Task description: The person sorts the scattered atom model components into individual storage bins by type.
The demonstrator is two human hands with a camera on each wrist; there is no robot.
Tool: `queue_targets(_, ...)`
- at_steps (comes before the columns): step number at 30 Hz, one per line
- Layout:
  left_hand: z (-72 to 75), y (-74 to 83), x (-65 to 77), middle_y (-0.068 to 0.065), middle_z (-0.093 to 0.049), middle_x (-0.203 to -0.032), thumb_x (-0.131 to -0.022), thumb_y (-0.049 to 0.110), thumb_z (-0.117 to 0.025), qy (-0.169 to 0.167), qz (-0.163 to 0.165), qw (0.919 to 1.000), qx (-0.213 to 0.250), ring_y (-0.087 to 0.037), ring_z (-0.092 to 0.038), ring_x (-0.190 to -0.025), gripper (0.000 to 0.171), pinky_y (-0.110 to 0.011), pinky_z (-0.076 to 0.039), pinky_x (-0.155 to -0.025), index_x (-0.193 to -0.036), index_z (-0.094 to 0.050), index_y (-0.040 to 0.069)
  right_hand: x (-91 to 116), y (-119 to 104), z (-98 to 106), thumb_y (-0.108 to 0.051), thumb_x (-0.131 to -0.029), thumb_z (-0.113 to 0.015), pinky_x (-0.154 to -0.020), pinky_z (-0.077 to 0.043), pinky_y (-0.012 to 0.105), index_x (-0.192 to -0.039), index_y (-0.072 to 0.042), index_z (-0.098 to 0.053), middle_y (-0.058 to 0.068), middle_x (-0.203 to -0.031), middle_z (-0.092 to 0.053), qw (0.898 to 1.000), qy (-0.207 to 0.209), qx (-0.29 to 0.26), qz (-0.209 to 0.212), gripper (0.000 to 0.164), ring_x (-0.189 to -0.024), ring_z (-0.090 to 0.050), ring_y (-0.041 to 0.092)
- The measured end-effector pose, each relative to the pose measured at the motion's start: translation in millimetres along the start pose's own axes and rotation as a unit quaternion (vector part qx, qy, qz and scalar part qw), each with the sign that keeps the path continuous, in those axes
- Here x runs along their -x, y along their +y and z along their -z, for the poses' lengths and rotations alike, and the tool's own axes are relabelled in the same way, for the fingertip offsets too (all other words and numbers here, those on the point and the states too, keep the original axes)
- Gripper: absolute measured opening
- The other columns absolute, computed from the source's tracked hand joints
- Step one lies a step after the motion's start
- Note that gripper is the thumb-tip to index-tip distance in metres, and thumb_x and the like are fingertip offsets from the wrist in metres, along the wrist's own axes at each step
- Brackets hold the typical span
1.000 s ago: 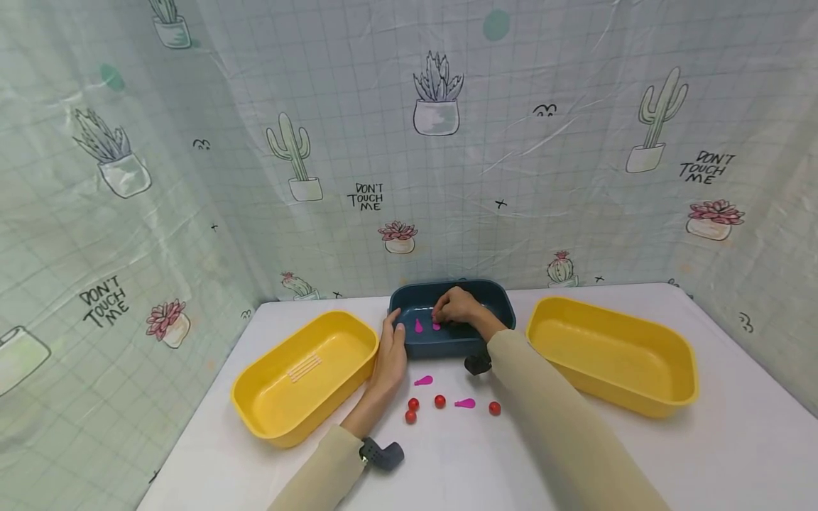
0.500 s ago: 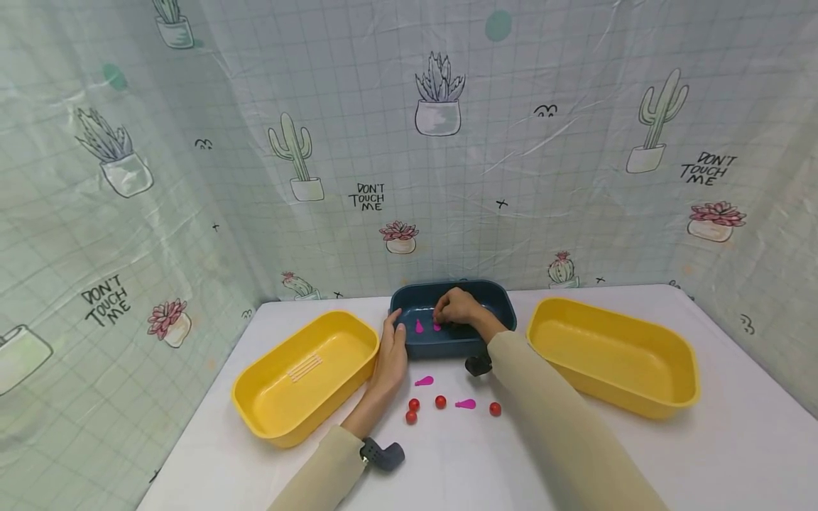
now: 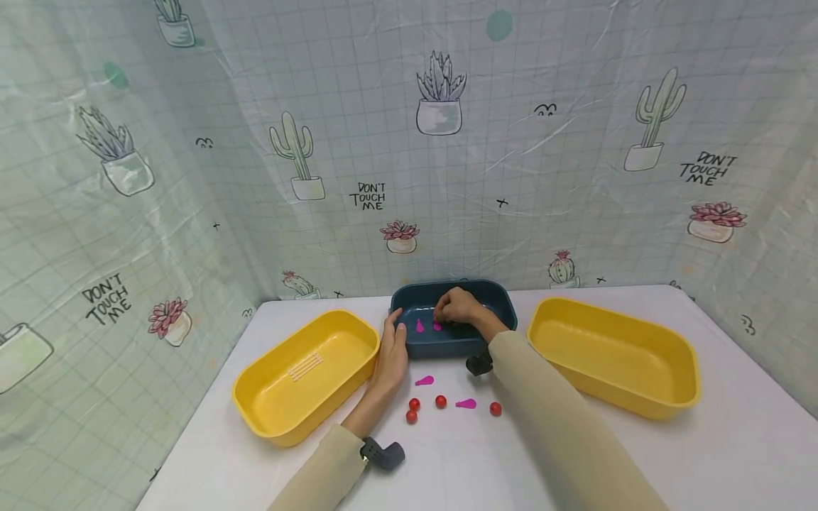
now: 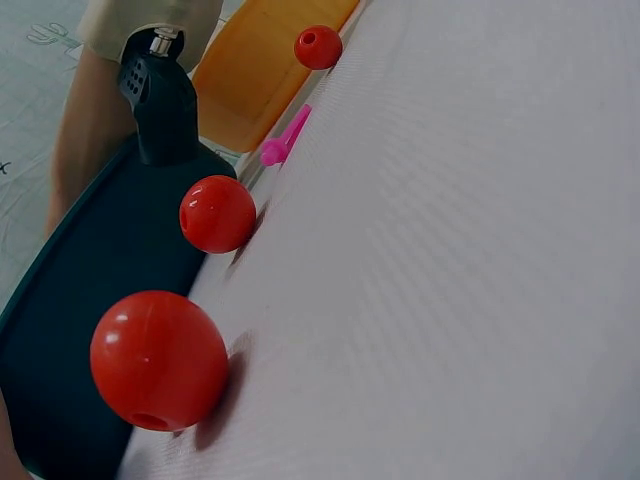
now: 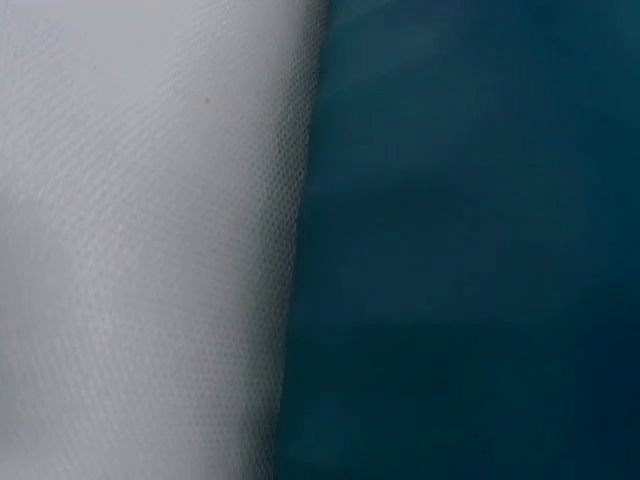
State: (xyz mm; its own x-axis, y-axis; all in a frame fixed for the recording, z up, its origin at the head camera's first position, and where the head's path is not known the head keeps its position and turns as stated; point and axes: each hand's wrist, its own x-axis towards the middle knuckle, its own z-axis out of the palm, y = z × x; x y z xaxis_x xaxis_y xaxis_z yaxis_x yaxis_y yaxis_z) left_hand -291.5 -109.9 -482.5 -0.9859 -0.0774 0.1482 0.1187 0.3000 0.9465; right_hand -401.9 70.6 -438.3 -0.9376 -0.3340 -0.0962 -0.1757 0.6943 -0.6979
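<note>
My right hand (image 3: 459, 306) reaches into the dark blue bin (image 3: 447, 348) with its fingers curled. Its fingertips pinch a small pink pin-shaped piece (image 3: 437, 327), whose narrow end they hide; a reddish patch shows at the fingertips, too small to make out. Another pink pin-shaped piece (image 3: 419, 326) lies to the left in the same bin. My left hand (image 3: 392, 355) rests along the bin's left side, fingers fairly straight, fingertips and thumb over the rim. In the right wrist view only the bin's wall (image 5: 470, 240) and white cloth appear.
Yellow bins stand left (image 3: 265, 419) and right (image 3: 613, 389); the left one holds several pale thin sticks (image 3: 304, 367). Before the blue bin lie pink pieces (image 3: 424, 381) and several red beads (image 3: 441, 402); a near bead (image 4: 160, 360) shows a hole. A patterned curtain (image 3: 358, 248) hangs behind.
Hands, bins and loose pieces keep their places. The head view has shifted very slightly.
</note>
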Motion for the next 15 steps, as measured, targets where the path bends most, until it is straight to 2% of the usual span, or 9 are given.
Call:
queue_targets(8, 0.0, -1.1, 0.8, -0.005, -0.025, -0.172, -0.113, 0.045, -0.031, -0.001, 0.003, 1.0, -0.001, -0.029, -0.025, -0.159, 0.053, -0.056, -0.02, -0.129, -0.162, -0.029, 0.025, 4, -1, 5, -0.019, -0.091, -0.074, -0.069, -0.061, 0.03, -0.104, -0.004, -0.078, 0.008, -0.093, -0.075, 1.0, -0.014, -0.021, -0.005, 0.02, -0.078, -0.068, 0.014)
queue_targets(15, 0.2, -2.5, -1.2, -0.004, -0.025, -0.172, -0.112, 0.046, -0.031, -0.002, 0.002, 1.0, 0.0, -0.028, -0.026, -0.159, 0.053, -0.055, -0.02, -0.129, -0.162, -0.029, 0.026, 12, -5, 15, -0.018, -0.094, -0.071, -0.068, -0.061, 0.031, -0.108, -0.004, -0.077, 0.009, -0.093, -0.077, 1.0, -0.009, -0.029, 0.007, 0.02, -0.077, -0.071, 0.015)
